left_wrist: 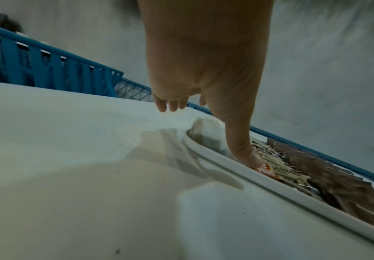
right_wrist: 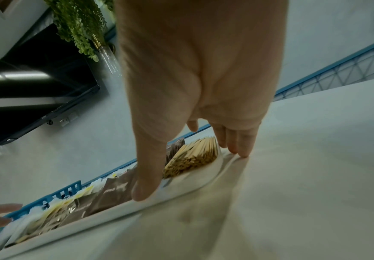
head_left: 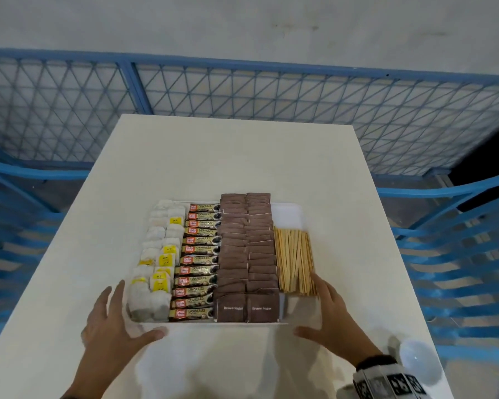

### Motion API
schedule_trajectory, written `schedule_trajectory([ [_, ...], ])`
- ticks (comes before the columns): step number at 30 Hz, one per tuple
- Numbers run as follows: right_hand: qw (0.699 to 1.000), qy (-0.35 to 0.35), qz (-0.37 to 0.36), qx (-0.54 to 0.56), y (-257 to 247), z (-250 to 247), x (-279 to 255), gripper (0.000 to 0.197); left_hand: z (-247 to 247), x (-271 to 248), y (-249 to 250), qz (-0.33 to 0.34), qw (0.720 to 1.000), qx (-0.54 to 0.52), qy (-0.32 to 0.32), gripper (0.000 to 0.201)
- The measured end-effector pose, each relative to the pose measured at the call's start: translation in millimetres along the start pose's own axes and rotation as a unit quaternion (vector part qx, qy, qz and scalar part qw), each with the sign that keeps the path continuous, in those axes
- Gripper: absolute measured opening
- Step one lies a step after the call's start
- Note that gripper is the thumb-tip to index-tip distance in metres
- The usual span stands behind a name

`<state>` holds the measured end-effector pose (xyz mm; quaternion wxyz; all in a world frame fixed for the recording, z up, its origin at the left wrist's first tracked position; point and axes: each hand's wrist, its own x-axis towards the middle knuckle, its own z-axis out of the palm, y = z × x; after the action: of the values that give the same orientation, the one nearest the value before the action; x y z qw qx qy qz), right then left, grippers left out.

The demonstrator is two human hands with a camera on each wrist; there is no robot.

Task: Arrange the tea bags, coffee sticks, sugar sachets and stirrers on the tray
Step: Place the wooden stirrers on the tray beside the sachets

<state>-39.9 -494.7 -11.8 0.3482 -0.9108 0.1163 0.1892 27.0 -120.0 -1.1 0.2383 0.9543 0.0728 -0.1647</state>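
A white tray (head_left: 288, 214) lies on the white table (head_left: 228, 156). From left to right it carries white tea bags (head_left: 159, 254), coffee sticks (head_left: 198, 263), two columns of brown sugar sachets (head_left: 247, 249) and a bundle of wooden stirrers (head_left: 294, 260). My left hand (head_left: 118, 321) frames the near left corner with its fingers spread and straight. Its thumb (left_wrist: 246, 153) rests on the near rim (left_wrist: 282, 191) by the coffee sticks. My right hand (head_left: 329, 315) frames the near right corner. Its thumb (right_wrist: 146, 184) lies on the rim, and its straight fingers (right_wrist: 237, 144) lie beside the stirrers (right_wrist: 192, 156).
A blue mesh fence (head_left: 242, 90) stands behind the table's far edge. Blue slatted crates (head_left: 458, 254) flank both sides. A white bowl (head_left: 418, 361) sits at the near right, close to my right wrist. Bare table surface lies beyond the tray.
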Motion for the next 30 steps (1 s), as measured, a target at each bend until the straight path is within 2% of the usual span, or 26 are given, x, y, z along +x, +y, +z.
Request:
schedule_trajectory([
  [3,0.999,0.037,-0.01,-0.009,1.0,8.1,-5.1,0.111,7.5,12.9,-15.6,0.008,1.0,-0.004,-0.012,0.137],
  [5,0.998,0.063,-0.015,-0.014,1.1,11.5,-4.6,0.106,14.7,22.0,-23.6,0.0,0.999,-0.034,-0.002,0.125],
  [12,0.998,0.062,-0.01,-0.022,-1.0,10.5,1.7,0.109,12.0,32.4,-21.0,0.043,0.99,-0.135,0.018,0.102],
  [14,0.997,0.07,-0.022,-0.018,-2.4,10.7,3.4,0.108,11.7,35.5,-24.0,0.031,0.986,-0.162,0.01,0.092],
  [16,0.997,0.074,-0.029,-0.019,-6.0,12.0,7.1,0.106,14.8,45.2,-35.6,0.011,0.983,-0.181,0.0,0.098],
  [19,0.997,0.075,-0.029,-0.022,-14.0,13.4,18.7,0.104,14.2,59.6,-44.9,0.023,0.978,-0.205,-0.003,0.097],
  [24,0.996,0.074,-0.038,-0.028,-33.1,10.2,49.2,0.103,-20.7,65.8,-14.5,0.067,0.96,-0.271,0.022,0.075],
  [30,0.997,0.071,-0.032,-0.02,-61.8,-2.4,91.4,0.1,-45.3,95.5,2.8,0.082,0.955,-0.284,0.026,0.065],
])
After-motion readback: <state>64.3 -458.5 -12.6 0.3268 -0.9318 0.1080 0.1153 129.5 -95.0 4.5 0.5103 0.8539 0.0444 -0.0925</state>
